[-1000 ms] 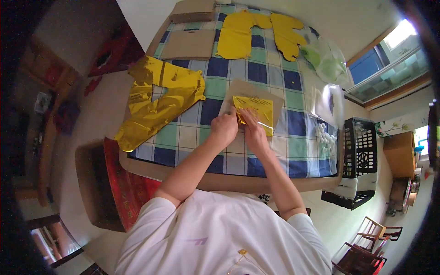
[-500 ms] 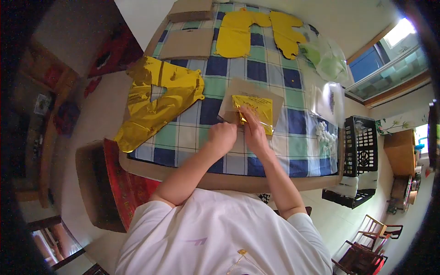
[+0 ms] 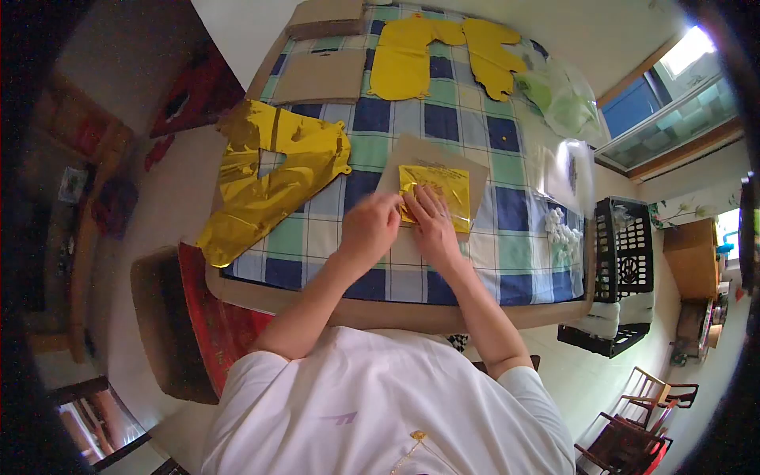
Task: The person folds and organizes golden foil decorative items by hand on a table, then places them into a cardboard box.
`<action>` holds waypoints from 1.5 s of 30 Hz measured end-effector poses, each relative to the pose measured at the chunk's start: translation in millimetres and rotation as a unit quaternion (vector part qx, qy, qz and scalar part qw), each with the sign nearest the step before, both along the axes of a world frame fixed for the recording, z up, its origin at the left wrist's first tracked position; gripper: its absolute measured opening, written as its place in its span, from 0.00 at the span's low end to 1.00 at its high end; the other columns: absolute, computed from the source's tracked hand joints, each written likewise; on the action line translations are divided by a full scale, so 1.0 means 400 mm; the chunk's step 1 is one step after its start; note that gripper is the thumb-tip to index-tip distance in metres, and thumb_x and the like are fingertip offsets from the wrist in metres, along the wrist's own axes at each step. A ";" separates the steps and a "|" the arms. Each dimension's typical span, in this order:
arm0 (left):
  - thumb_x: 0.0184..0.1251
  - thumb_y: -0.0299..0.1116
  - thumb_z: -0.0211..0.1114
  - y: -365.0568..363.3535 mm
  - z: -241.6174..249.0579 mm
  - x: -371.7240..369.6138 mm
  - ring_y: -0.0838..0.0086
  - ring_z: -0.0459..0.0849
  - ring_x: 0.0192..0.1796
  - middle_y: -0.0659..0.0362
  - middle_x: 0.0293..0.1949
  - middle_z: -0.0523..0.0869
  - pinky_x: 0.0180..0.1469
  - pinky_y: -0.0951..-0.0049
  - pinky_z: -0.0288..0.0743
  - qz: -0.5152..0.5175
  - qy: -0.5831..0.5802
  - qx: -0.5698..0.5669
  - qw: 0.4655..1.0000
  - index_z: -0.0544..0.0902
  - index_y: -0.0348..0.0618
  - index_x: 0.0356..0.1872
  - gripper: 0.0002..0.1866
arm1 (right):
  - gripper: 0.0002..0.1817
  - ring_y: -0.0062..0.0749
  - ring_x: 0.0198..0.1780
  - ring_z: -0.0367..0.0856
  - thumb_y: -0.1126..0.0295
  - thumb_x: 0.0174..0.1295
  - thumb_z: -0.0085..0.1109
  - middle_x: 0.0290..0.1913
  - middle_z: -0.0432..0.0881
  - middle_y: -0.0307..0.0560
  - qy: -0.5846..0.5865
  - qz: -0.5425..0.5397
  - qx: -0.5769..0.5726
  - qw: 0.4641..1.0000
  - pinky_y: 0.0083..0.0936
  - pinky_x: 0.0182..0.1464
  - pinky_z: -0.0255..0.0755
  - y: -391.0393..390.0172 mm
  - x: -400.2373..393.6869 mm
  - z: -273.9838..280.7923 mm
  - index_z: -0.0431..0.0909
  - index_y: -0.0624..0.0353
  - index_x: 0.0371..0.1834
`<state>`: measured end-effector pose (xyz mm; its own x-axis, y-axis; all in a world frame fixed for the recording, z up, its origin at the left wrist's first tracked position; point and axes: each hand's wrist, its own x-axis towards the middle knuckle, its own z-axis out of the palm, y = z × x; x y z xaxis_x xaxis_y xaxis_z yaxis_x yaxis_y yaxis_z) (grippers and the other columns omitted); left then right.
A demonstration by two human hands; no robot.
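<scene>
While the gold foil packet [image 3: 457,188] is covered in part by the spread fingers of the right hand [image 3: 433,226], the left hand [image 3: 370,229] is held curled at the packet's left edge; whether foil is pinched there cannot be determined. The packet is laid on a brown card [image 3: 405,154], over the checked cloth [image 3: 317,247]. Left of the packet, a larger foil shape [image 3: 305,162] is spread. Beyond the packet, two yellow shapes [image 3: 401,63] are laid out; well to its right, a black crate [image 3: 609,257] is noted.
</scene>
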<state>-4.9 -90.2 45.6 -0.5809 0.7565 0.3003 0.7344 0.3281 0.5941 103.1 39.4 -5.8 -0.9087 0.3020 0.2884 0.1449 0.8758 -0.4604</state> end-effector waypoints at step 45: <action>0.62 0.26 0.60 -0.001 -0.013 0.032 0.60 0.79 0.49 0.51 0.43 0.80 0.49 0.61 0.73 0.032 -0.003 0.046 0.998 0.75 0.41 0.40 0.07 | 0.24 0.50 0.69 0.65 0.76 0.60 0.53 0.65 0.69 0.57 0.076 -0.086 -0.025 0.993 0.46 0.70 0.55 0.018 0.153 0.155 0.70 0.60 0.62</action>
